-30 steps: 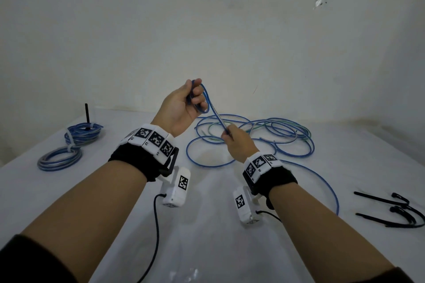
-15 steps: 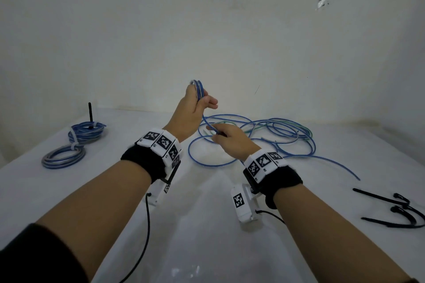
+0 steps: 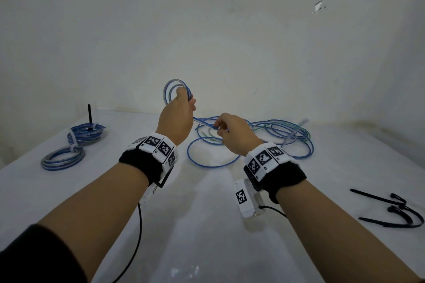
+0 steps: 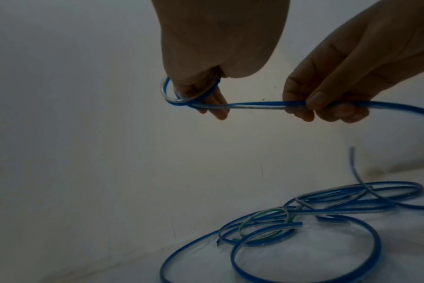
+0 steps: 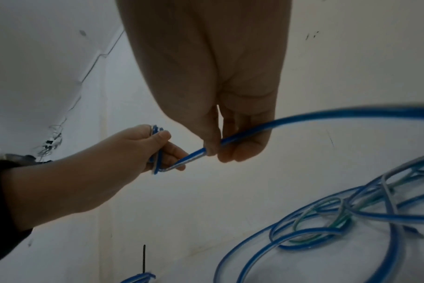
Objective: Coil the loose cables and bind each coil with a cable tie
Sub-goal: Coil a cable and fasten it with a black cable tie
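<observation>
The left hand (image 3: pixel 177 117) grips the small coil (image 3: pixel 176 89); the right hand (image 3: pixel 234 132) pinches the cable (image 4: pixel 257 105) stretched sideways between them.

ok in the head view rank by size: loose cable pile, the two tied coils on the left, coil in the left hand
1. loose cable pile
2. two tied coils, which look alike
3. coil in the left hand, though it's held up

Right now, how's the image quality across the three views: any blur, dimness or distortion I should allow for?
Head view: dim, even light; wide-angle bending at the edges; left hand and its blue coil reasonably sharp. Left wrist view: dark, palm underexposed; the cable is smeared near the right hand. Right wrist view: the nearest cable stretch is motion-blurred at the right edge.
</observation>
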Available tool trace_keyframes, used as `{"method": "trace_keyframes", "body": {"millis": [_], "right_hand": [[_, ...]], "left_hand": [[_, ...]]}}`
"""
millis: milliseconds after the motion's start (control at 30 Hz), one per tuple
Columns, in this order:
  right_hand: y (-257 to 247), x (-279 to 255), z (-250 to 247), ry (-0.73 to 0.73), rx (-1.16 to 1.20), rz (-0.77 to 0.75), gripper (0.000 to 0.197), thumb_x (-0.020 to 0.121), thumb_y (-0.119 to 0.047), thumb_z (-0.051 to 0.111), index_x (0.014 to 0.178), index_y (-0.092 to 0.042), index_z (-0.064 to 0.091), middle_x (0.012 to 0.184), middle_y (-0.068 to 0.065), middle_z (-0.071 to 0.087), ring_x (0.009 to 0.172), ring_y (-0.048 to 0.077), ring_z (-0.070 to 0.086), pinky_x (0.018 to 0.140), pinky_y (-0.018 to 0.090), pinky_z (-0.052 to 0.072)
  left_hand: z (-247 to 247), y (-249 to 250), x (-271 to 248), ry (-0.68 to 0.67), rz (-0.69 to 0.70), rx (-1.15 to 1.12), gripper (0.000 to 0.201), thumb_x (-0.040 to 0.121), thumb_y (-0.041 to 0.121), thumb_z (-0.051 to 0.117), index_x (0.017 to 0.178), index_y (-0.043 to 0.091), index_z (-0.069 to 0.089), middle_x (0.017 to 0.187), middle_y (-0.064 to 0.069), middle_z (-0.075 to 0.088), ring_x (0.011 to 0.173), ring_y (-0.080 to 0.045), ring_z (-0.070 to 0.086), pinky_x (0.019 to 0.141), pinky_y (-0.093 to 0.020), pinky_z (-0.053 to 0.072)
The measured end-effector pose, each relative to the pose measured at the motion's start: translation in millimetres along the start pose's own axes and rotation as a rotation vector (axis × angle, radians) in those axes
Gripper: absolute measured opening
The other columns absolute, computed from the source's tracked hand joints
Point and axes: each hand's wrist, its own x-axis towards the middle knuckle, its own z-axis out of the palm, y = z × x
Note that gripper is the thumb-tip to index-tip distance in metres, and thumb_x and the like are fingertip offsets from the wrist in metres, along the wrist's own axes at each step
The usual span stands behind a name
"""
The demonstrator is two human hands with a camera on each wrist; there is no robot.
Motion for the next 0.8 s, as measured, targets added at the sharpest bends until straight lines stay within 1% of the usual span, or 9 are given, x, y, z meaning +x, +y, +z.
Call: {"method": "trace_keyframes", "body": {"millis": [100, 167, 233, 333, 433, 533, 600, 700, 800], "right_hand": [[-1, 0, 0, 0.006, 0.053, 0.003, 0.021, 0.092, -0.002, 0.047, 0.106, -0.007, 0.062, 0.095, 0.007, 0.06, 0.082, 0.018, 0.052, 0.072, 0.024, 0.044], [-3, 0, -3, -0.011, 0.075, -0.02, 0.024, 0.094, -0.005, 0.045, 0.108, -0.01, 0.063, 0.088, 0.002, 0.059, 0.079, 0.016, 0.051, 0.064, 0.019, 0.039], [-4, -1, -6, -0.027, 0.107, -0.04, 0.024, 0.096, -0.009, 0.043, 0.112, -0.013, 0.061, 0.081, -0.003, 0.056, 0.074, 0.013, 0.049, 0.063, 0.02, 0.037], [-5, -4, -8, -0.022, 0.095, -0.132, 0.017, 0.092, -0.013, 0.053, 0.11, -0.015, 0.053, 0.076, -0.004, 0.054, 0.068, 0.005, 0.048, 0.065, 0.019, 0.038], [5, -4, -9, 0.093, -0.012, -0.248, 0.011, 0.088, -0.014, 0.06, 0.093, -0.017, 0.051, 0.082, -0.004, 0.052, 0.07, 0.007, 0.045, 0.071, 0.025, 0.037], [15, -3, -12, 0.202, -0.07, -0.306, 0.006, 0.088, -0.019, 0.062, 0.089, -0.013, 0.06, 0.086, -0.002, 0.051, 0.077, 0.014, 0.049, 0.078, 0.036, 0.041], [15, 0, -17, 0.25, -0.118, -0.295, 0.013, 0.089, -0.025, 0.061, 0.093, -0.015, 0.067, 0.09, 0.001, 0.054, 0.086, 0.018, 0.053, 0.082, 0.041, 0.038], [11, 7, -29, 0.275, -0.179, -0.277, 0.021, 0.092, -0.029, 0.056, 0.102, -0.018, 0.071, 0.095, 0.007, 0.057, 0.097, 0.024, 0.052, 0.083, 0.038, 0.032], [11, 15, -36, 0.176, -0.252, -0.208, 0.027, 0.096, -0.033, 0.049, 0.108, -0.022, 0.07, 0.092, 0.004, 0.056, 0.101, 0.028, 0.05, 0.082, 0.039, 0.033]], "left_hand": [[1, 6, -3, -0.087, 0.048, -0.061, 0.01, 0.098, 0.009, 0.034, 0.105, 0.005, 0.039, 0.101, -0.005, 0.062, 0.08, -0.014, 0.054, 0.069, -0.03, 0.04], [3, 8, -6, -0.194, 0.141, -0.046, 0.01, 0.1, 0.016, 0.032, 0.101, 0.008, 0.037, 0.093, -0.004, 0.063, 0.076, -0.018, 0.058, 0.068, -0.034, 0.046], [5, 4, -7, -0.242, 0.173, 0.034, 0.012, 0.101, 0.021, 0.03, 0.097, 0.011, 0.035, 0.083, -0.001, 0.061, 0.071, -0.022, 0.059, 0.063, -0.037, 0.046], [7, 2, -5, -0.176, 0.149, 0.122, 0.016, 0.1, 0.021, 0.031, 0.099, 0.007, 0.038, 0.073, -0.003, 0.055, 0.062, -0.026, 0.054, 0.052, -0.033, 0.037], [2, 0, 1, -0.072, -0.01, 0.085, 0.02, 0.101, 0.021, 0.029, 0.099, 0.005, 0.041, 0.063, 0.001, 0.045, 0.054, -0.022, 0.042, 0.053, -0.033, 0.03], [-2, -5, 5, -0.195, -0.023, -0.078, 0.025, 0.101, 0.022, 0.031, 0.083, 0.008, 0.043, 0.07, -0.006, 0.046, 0.059, -0.021, 0.044, 0.061, -0.04, 0.04], [-4, -1, 1, -0.352, -0.036, -0.257, 0.031, 0.101, 0.023, 0.031, 0.077, 0.007, 0.042, 0.072, -0.007, 0.046, 0.056, -0.013, 0.047, 0.061, -0.035, 0.043], [-7, 13, -8, -0.494, -0.151, -0.531, 0.037, 0.103, 0.026, 0.027, 0.088, 0.002, 0.05, 0.06, -0.005, 0.039, 0.041, -0.005, 0.035, 0.047, -0.017, 0.031], [-9, 23, -11, -0.524, -0.192, -0.683, 0.045, 0.102, 0.035, 0.025, 0.091, 0.002, 0.053, 0.057, -0.003, 0.034, 0.043, -0.008, 0.027, 0.041, -0.014, 0.024]]}}
